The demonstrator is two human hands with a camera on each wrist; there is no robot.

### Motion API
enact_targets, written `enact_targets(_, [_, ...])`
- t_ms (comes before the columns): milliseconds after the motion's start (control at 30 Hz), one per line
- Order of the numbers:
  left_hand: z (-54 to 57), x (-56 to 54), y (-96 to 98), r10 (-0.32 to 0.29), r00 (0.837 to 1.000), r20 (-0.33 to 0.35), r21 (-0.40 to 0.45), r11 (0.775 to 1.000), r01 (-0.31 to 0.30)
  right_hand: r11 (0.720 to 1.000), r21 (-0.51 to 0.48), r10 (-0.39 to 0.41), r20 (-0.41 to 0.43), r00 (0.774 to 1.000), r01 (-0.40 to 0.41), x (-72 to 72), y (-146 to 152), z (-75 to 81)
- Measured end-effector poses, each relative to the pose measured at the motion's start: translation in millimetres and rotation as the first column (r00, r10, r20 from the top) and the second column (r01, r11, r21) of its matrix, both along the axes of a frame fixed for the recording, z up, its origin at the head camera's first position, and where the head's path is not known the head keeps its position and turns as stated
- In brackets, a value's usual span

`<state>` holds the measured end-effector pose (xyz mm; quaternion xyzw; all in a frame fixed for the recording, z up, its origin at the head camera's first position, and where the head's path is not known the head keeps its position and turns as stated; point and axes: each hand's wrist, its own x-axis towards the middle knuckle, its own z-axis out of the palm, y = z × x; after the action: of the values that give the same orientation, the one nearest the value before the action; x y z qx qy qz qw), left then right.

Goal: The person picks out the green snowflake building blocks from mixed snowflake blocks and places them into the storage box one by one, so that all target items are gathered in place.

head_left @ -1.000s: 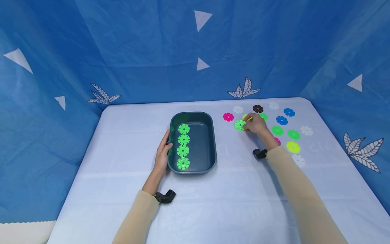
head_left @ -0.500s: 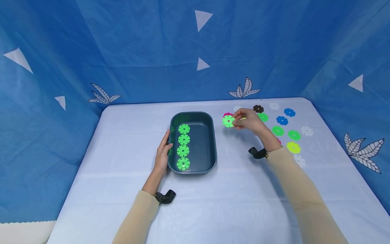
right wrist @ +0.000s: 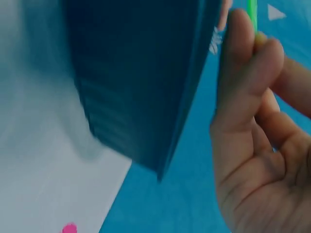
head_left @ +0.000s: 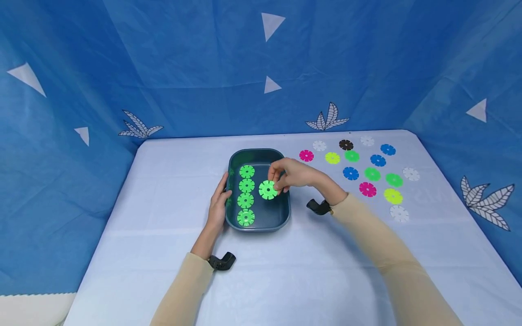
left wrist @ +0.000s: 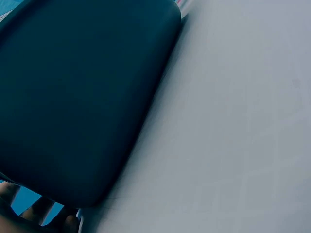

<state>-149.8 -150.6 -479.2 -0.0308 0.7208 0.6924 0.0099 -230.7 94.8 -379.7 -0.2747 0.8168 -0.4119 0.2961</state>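
Note:
A dark blue-green plastic tub (head_left: 278, 223) stands on the white table. Inside, along its left side, several green notched interlocking discs (head_left: 246, 185) form a column. My left hand (head_left: 217, 206) holds the tub's left wall, thumb at the rim and fingers along the outside; in the left wrist view its fingers (left wrist: 39, 208) show at the tub's edge. Over the tub's right half, my right hand (head_left: 291, 174) pinches another green disc (head_left: 268, 190) between thumb and fingers. The right wrist view shows only a thin green edge of this disc (right wrist: 252, 14) beyond the fingertips.
To the right of the tub lie several loose discs: pink (head_left: 306, 155), yellow (head_left: 332, 158), blue (head_left: 350, 173), brown (head_left: 346, 145), white (head_left: 398, 213) and green (head_left: 372, 174). A blue cloth backdrop (head_left: 212, 68) surrounds the table's back and sides.
My right hand has lifted the green disc from among the loose ones and carried it left over the tub. The left hand and tub have stayed in place.

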Motion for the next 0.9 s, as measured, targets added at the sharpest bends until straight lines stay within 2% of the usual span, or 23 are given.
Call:
enact_targets(100, [0.2,-0.3,-0.7,-0.001,1.0,0.001,0.001,1.0,0.001,0.992,0.062,0.109,0.015,0.994,-0.11,1.5,-14,-5.1])
enact_targets(200, [-0.1,-0.7,-1.3,-0.001,1.0,-0.005,0.008,1.0,0.001,0.972,0.126,0.197,0.022,0.98,-0.198,3.7,-25,-10.7])
enact_targets(367, [-1.3,-1.2,-0.9,-0.001,1.0,-0.014,0.021,1.0,0.001,0.936,0.215,0.28,0.03,0.96,-0.28,7.0,-40,-19.9])
enact_targets(600, [-1.2,0.4,0.2,-0.014,1.0,-0.014,0.022,1.0,0.015,0.917,0.27,0.284,0.072,0.956,-0.293,8.5,-46,-31.6])
enact_targets(900, [-1.1,0.0,-0.2,-0.005,1.0,-0.009,0.018,1.0,0.005,0.9,0.339,0.283,0.024,0.959,-0.274,10.8,-49,-35.2])
